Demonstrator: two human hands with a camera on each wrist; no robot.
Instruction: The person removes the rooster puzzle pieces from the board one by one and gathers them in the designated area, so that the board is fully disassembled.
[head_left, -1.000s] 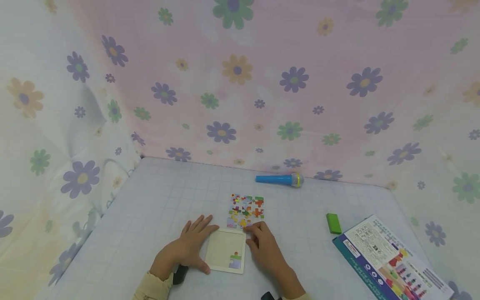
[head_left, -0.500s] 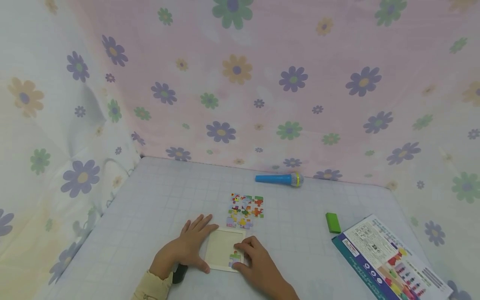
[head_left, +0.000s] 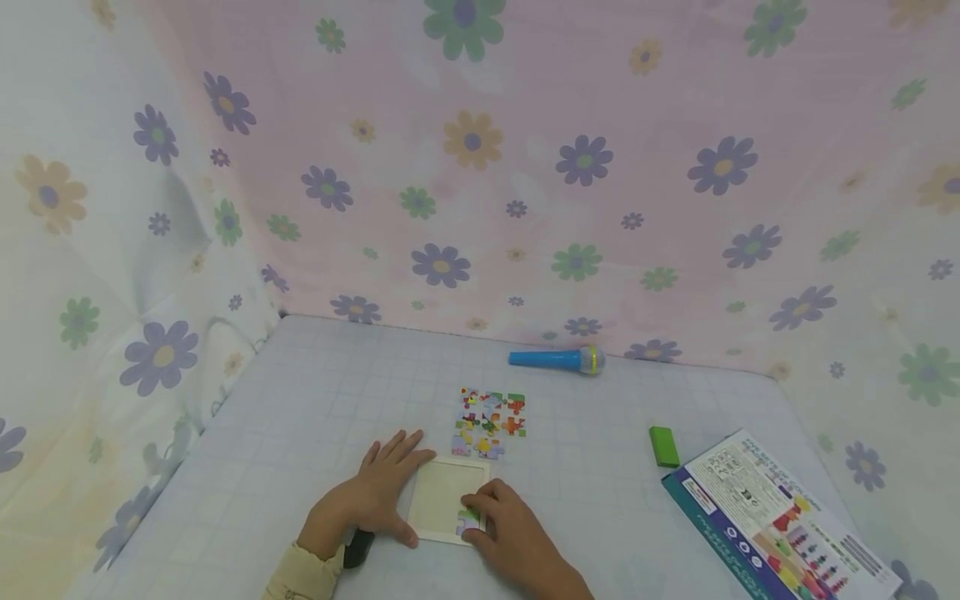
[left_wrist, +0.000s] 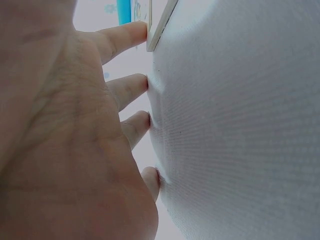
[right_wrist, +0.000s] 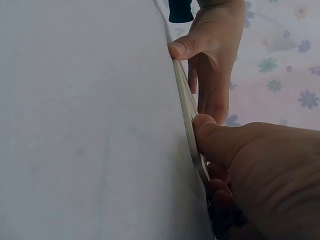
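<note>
A square, pale wooden puzzle tray point(head_left: 442, 492) lies on the table between both hands. In its lower right corner sits a green and lilac puzzle piece point(head_left: 465, 523), partly hidden by my right hand point(head_left: 510, 533). The right index finger and thumb pinch that piece from above and below; in the right wrist view the thumb lies over the tray's edge. My left hand point(head_left: 375, 496) has its fingers spread flat beside the tray, with thumb and index finger touching its left corners. Just behind the tray, several colourful jigsaw pieces point(head_left: 489, 423) lie in loose rows.
A blue toy microphone point(head_left: 555, 360) lies at the back of the table. On the right are a green block point(head_left: 663, 447) and a printed box point(head_left: 780, 525) lying at an angle. Flowered cloth point(head_left: 472, 208) encloses the back and sides.
My right hand has moved from the tray's upper right corner down to the piece in the lower right corner and now pinches it. The left hand has kept its place.
</note>
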